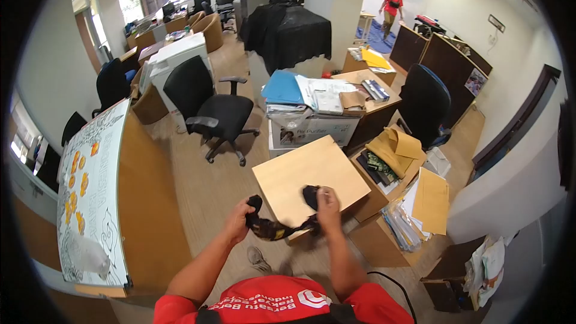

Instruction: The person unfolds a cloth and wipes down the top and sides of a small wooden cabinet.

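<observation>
L hand [239, 222] & R hand [328, 209] each grip crumpled blk fabric strip [270, 230] w/ yellowish patches, sagging btwn them at near edge of flat, squarish wood-look table [306, 171]. Tan floor [204, 204]; blk chair [225, 112] far L, brown box [375, 244] w/ papers R, wrinkled blk sheet [288, 33] far.

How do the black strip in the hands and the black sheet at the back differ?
Pose: the black strip sags between the left hand and right hand; the black sheet lies draped over something bulky.
Size: the strip is narrow, the sheet broad.
Look: the strip shows yellowish marks; the sheet looks plain.
Shared: both mostly black and limp-looking.
</observation>
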Action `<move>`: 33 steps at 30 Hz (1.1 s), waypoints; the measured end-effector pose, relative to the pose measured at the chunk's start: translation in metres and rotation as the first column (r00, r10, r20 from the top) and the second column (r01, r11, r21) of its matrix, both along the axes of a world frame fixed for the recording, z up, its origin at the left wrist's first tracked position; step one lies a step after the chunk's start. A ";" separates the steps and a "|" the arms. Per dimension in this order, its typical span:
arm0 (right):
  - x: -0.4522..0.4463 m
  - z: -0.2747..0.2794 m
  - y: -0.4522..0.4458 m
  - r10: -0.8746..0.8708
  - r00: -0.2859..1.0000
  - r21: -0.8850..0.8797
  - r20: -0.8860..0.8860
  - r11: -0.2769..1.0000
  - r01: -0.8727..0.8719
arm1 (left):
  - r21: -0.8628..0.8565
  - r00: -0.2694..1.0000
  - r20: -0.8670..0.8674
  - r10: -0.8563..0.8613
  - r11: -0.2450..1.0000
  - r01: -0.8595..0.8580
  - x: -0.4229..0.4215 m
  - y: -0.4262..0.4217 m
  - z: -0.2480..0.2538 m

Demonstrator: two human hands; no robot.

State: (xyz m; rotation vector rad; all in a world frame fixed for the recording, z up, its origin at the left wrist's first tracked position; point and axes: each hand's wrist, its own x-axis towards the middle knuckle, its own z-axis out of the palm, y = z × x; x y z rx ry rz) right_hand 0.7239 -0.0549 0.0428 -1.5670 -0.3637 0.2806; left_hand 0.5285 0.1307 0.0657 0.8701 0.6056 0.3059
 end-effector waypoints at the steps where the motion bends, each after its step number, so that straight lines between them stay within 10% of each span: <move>1: 0.013 0.015 -0.016 -0.030 1.000 -0.048 0.008 0.998 0.031 | 0.151 0.999 0.019 -0.044 0.988 0.041 0.011 0.011 0.007; 5: 0.058 0.026 -0.055 -0.194 0.973 -0.117 0.127 0.971 0.209 | 0.190 0.985 0.169 0.020 0.980 -0.053 0.051 0.034 0.068; 7: 0.094 0.011 -0.062 -0.411 0.911 0.167 -0.043 0.896 0.412 | 0.337 0.967 0.252 -0.026 0.939 -0.062 0.068 0.069 0.071; 15: 0.077 0.108 -0.033 -0.218 0.941 0.633 -0.259 0.698 0.336 | 0.581 0.981 0.149 0.126 0.791 -0.190 0.092 0.176 0.039; 19: 0.067 0.142 0.006 -0.072 0.973 0.681 -0.218 0.703 0.205 | 0.992 0.969 -0.119 0.217 -0.016 0.126 0.115 0.163 0.000; 21: 0.062 0.152 0.031 -0.024 0.978 0.648 -0.208 0.745 0.157 | 0.873 0.940 -0.216 -0.264 0.378 0.307 0.117 0.131 0.045; 24: 0.060 0.149 0.066 -0.015 0.999 0.533 -0.040 0.846 0.034 | 0.772 0.771 -0.030 -0.636 0.476 0.422 0.131 0.086 0.072; 33: 0.071 0.143 0.014 -0.032 0.973 0.291 0.228 0.956 -0.037 | 0.417 0.695 0.262 -0.669 0.728 0.544 0.174 0.014 0.084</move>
